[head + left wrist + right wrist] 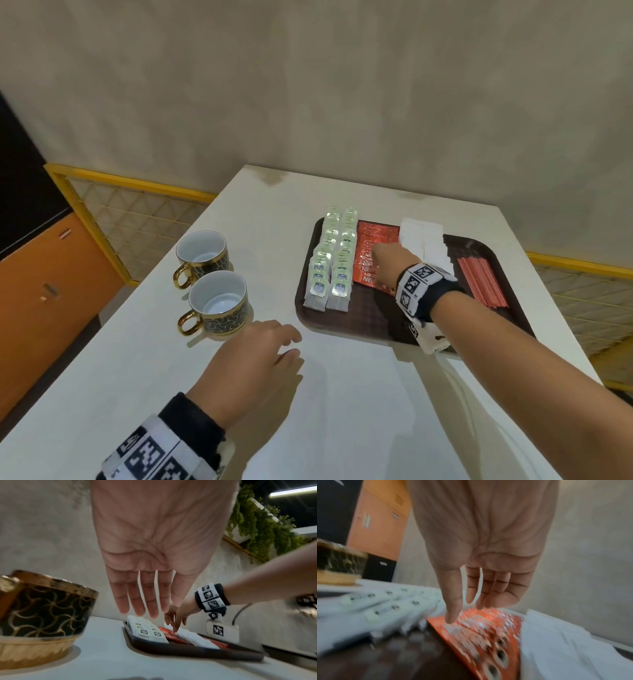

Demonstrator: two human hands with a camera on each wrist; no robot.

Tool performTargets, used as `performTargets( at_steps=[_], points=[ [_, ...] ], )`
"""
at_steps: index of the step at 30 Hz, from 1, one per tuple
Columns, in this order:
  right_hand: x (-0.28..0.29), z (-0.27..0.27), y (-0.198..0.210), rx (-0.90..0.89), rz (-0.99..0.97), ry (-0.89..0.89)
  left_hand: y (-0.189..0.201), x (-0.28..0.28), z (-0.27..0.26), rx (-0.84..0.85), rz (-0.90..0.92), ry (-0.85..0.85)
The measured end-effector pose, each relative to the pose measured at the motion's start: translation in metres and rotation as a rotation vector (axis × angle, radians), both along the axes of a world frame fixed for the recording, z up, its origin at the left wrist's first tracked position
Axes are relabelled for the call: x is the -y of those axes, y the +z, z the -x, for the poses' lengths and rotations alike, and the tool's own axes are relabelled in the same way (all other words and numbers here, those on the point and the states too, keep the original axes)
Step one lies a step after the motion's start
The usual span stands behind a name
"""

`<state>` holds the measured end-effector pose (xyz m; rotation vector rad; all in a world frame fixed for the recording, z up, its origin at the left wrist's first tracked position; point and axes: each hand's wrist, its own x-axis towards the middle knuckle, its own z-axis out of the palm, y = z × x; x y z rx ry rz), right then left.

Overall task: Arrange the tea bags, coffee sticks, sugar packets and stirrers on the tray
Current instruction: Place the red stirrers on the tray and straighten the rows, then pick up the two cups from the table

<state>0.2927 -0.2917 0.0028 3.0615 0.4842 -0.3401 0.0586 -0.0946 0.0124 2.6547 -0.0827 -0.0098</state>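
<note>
A dark brown tray [346, 318] on the white table carries two rows of tea bags [330, 263], red coffee sticks [371, 246], white sugar packets [426, 243] and red stirrers [481, 282]. My right hand [388, 258] reaches over the tray, and its straight fingers touch the coffee sticks [481, 631] between the tea bags [385, 609] and sugar packets [556, 649]. My left hand [260, 356] hovers open over the table in front of the tray's near left corner, holding nothing; its fingers [139, 599] are straight.
Two black-and-gold cups [217, 305] stand left of the tray, close to my left hand. A yellow mesh barrier [137, 219] runs behind the table, and an orange cabinet [44, 291] stands at the left.
</note>
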Motion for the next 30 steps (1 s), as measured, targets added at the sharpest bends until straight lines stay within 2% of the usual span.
performTargets(
  at_steps=[3, 5, 7, 9, 12, 14, 18, 20, 22, 24, 30],
  points=[
    [-0.011, 0.027, 0.016, 0.034, -0.284, 0.065, 0.013, -0.027, 0.013, 0.038, 0.106, 0.089],
    [-0.030, 0.068, 0.025, -0.038, -0.491, 0.120, 0.021, -0.056, 0.018, 0.118, 0.159, 0.187],
    [-0.055, 0.119, 0.023, -0.307, -0.730, 0.137, 0.028, -0.091, 0.017, 0.198, 0.181, 0.322],
    [-0.085, 0.162, 0.011, -0.622, -0.885, 0.131, 0.029, -0.125, 0.010, 0.209, 0.138, 0.457],
    [-0.130, 0.196, -0.014, -0.869, -1.017, 0.077, 0.018, -0.165, -0.008, 0.045, 0.016, 0.544],
    [-0.157, 0.204, -0.023, -0.975, -1.119, 0.015, 0.010, -0.179, -0.021, -0.101, 0.003, 0.521],
    [-0.194, 0.205, -0.032, -1.143, -1.183, -0.134, -0.002, -0.189, -0.045, -0.233, 0.122, 0.433],
    [-0.203, 0.204, -0.032, -1.215, -1.292, -0.229, -0.011, -0.192, -0.056, -0.279, 0.182, 0.411],
    [-0.208, 0.202, -0.033, -1.255, -1.421, -0.335, -0.020, -0.196, -0.066, -0.302, 0.207, 0.399],
    [-0.210, 0.200, -0.033, -1.215, -1.483, -0.435, -0.027, -0.197, -0.076, -0.293, 0.268, 0.402],
    [-0.214, 0.173, -0.032, -0.903, -1.537, -0.681, -0.042, -0.194, -0.096, -0.229, 0.414, 0.320]
  ],
)
